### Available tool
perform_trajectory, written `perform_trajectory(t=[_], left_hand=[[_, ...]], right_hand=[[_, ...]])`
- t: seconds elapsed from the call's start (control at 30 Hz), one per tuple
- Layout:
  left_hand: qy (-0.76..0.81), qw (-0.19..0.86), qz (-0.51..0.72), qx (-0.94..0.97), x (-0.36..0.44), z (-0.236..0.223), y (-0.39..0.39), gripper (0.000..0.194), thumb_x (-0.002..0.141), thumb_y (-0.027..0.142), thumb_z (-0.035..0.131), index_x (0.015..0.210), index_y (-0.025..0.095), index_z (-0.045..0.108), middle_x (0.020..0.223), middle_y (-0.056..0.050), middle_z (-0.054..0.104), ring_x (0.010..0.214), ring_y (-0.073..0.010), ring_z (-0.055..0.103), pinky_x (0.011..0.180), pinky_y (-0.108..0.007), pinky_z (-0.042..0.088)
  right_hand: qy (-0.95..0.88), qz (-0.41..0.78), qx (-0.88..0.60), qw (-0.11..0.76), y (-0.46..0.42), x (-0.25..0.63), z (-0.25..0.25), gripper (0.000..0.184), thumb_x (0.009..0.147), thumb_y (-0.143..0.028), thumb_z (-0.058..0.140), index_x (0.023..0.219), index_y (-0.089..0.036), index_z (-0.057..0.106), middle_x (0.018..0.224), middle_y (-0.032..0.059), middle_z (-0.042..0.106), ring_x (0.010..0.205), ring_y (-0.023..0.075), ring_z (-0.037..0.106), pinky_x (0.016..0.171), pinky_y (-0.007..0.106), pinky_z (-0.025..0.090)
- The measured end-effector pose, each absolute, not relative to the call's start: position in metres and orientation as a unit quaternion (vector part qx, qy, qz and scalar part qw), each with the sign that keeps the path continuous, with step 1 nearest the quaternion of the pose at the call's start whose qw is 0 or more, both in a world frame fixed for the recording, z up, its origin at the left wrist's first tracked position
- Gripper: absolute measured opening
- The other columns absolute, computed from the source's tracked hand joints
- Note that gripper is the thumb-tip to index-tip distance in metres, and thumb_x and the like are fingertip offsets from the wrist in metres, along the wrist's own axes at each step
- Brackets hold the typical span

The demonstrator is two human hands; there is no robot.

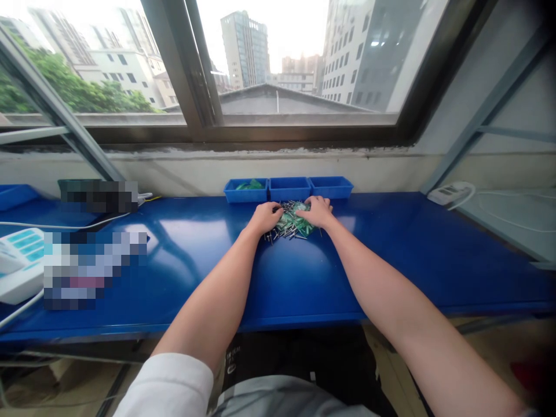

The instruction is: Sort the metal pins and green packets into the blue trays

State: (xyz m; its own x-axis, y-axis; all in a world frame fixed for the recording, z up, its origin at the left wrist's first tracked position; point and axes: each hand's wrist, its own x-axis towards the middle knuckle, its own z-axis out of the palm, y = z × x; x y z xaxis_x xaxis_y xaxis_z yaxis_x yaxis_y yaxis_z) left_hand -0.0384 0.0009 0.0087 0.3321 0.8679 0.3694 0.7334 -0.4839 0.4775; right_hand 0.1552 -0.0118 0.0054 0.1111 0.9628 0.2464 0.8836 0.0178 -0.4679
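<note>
A loose pile of short, thin metal rods (297,234) and green see-through plastic pieces (309,227) lies on the blue table before the bins. My left hand (266,218) is cupped against the pile's left side, its fingers curved and a small gap showing between thumb and forefinger. From the right, my right hand (319,212) reaches over the pile, thumb stretched across the green plastic and fingers apart. Both hands touch the pile's edges. Whether any single rod lies under the fingers is hidden.
Behind the pile, three blue bins stand in a row; the left bin (246,198) has green plastic inside. A blue table (286,284) runs under the window. White devices lie at the left (21,255) and far right (452,193), with cables. Metal frame posts rise on both sides.
</note>
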Motion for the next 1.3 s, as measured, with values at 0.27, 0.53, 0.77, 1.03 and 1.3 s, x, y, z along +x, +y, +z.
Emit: perform_trajectory(t=[0.27, 0.53, 0.77, 1.03, 1.3], left_hand=[[0.485, 0.098, 0.303, 0.815, -0.039, 0.009, 0.001, 0.034, 0.084, 0.035, 0.047, 0.102, 0.017, 0.069, 0.108, -0.009, 0.067, 0.103, -0.025, 0.06, 0.092, -0.033, 0.044], [0.467, 0.107, 0.349, 0.806, -0.038, 0.014, -0.004, 0.039, 0.084, 0.045, 0.047, 0.102, 0.017, 0.067, 0.105, -0.009, 0.067, 0.1, -0.0242, 0.06, 0.091, -0.035, 0.045], [0.39, 0.075, 0.377, 0.837, -0.034, 0.018, -0.007, 0.044, 0.069, 0.034, 0.066, 0.11, 0.018, 0.062, 0.11, -0.008, 0.065, 0.105, -0.0238, 0.059, 0.095, -0.036, 0.044], [0.372, 0.102, 0.418, 0.822, -0.034, 0.02, -0.008, 0.042, 0.069, 0.022, 0.065, 0.11, 0.016, 0.06, 0.112, -0.009, 0.064, 0.107, -0.0214, 0.058, 0.095, -0.033, 0.043], [0.379, 0.279, 0.488, 0.735, -0.027, 0.021, -0.007, 0.048, 0.076, 0.025, 0.062, 0.12, 0.017, 0.044, 0.08, -0.002, 0.066, 0.072, -0.0135, 0.062, 0.07, -0.028, 0.049]], right_hand=[[-0.687, 0.112, -0.595, 0.401, -0.016, 0.156, 0.012, 0.035, 0.059, -0.041, 0.069, 0.084, -0.02, 0.055, 0.078, 0.001, 0.058, 0.074, 0.0182, 0.051, 0.069, 0.031, 0.04], [-0.654, 0.208, -0.488, 0.54, -0.009, 0.155, 0.01, 0.034, 0.058, -0.036, 0.073, 0.085, -0.017, 0.065, 0.077, 0.0033, 0.066, 0.067, 0.017, 0.058, 0.064, 0.03, 0.046], [-0.651, 0.327, -0.379, 0.57, -0.015, 0.145, 0.013, 0.02, 0.056, -0.03, 0.074, 0.07, -0.017, 0.068, 0.08, 0.0059, 0.069, 0.076, 0.0205, 0.064, 0.071, 0.034, 0.052], [-0.634, 0.341, -0.372, 0.586, -0.017, 0.143, 0.014, 0.022, 0.055, -0.03, 0.075, 0.068, -0.016, 0.064, 0.088, 0.008, 0.069, 0.079, 0.0204, 0.065, 0.074, 0.036, 0.053], [-0.619, 0.33, -0.444, 0.558, -0.02, 0.14, 0.018, 0.042, 0.058, -0.044, 0.073, 0.087, -0.016, 0.062, 0.068, 0.0018, 0.065, 0.051, 0.013, 0.055, 0.051, 0.028, 0.046]])
